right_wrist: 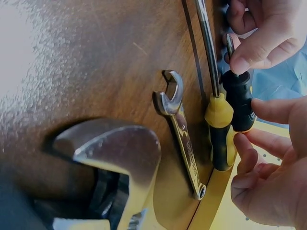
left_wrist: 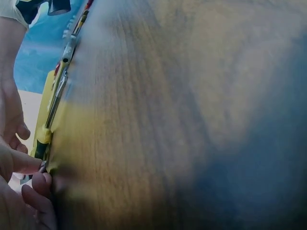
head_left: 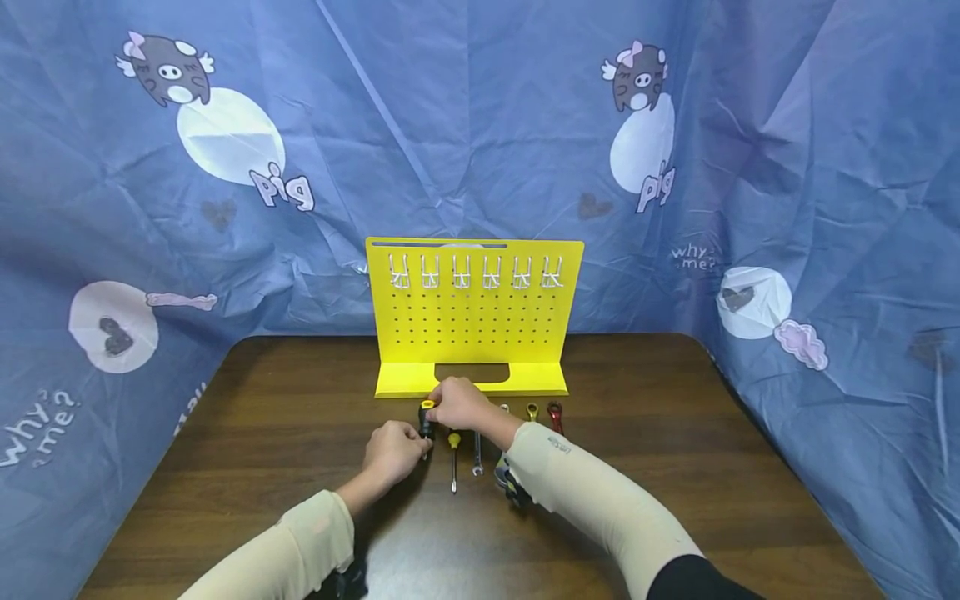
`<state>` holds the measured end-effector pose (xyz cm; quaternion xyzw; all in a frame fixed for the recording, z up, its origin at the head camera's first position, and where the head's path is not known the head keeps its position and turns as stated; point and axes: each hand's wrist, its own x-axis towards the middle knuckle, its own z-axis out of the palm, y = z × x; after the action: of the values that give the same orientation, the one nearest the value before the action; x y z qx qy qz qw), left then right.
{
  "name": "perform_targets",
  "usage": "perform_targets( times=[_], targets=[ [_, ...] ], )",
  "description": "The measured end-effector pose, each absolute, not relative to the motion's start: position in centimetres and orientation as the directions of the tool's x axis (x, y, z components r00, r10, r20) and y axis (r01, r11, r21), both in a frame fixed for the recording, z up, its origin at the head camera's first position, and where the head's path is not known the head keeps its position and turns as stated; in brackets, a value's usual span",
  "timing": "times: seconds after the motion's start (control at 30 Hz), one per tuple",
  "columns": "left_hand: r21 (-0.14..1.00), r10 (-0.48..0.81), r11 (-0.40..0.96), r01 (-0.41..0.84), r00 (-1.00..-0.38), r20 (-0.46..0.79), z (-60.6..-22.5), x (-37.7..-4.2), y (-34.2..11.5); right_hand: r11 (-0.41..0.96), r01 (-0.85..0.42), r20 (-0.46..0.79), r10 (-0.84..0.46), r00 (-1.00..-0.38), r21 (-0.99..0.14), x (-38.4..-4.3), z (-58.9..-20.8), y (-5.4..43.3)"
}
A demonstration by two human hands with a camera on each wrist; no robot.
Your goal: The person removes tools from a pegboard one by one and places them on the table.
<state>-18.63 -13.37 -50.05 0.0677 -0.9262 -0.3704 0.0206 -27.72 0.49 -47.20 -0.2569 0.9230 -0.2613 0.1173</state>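
A short screwdriver with a black handle (right_wrist: 237,96) and yellow-rimmed butt lies between both hands at the table's middle, just in front of the pegboard. My left hand (head_left: 393,454) pinches its metal shaft between thumb and fingers. At the butt end, my right hand (head_left: 461,406) pinches the handle with thumb and fingertips. Right beside it lies a longer yellow-and-black screwdriver (right_wrist: 219,112). Farther right are a combination wrench (right_wrist: 181,134) and a large adjustable wrench (right_wrist: 115,143), which my right forearm partly covers in the head view.
A yellow pegboard (head_left: 480,321) with a row of white double hooks (head_left: 461,272) stands at the table's back. Two more wrench ends, a yellow one (head_left: 532,411) and a red one (head_left: 555,408), show beyond my right forearm. A blue patterned curtain (head_left: 480,108) hangs behind.
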Motion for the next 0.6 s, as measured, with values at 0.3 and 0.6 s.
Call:
perform_targets(
  times=[0.3,0.6],
  targets=[
    [0.689,-0.153,0.714,-0.124,-0.988,-0.019,-49.8,-18.5,-13.7,0.715,-0.412,-0.056,-0.531,-0.845,-0.565,-28.2,-47.0,0.7],
    [0.689,-0.134,0.721,-0.067,-0.990,0.043,-49.0,-19.5,-14.9,0.689,-0.427,-0.007,-0.531,-0.847,-0.586,-29.2,-45.5,2.6]
  ],
)
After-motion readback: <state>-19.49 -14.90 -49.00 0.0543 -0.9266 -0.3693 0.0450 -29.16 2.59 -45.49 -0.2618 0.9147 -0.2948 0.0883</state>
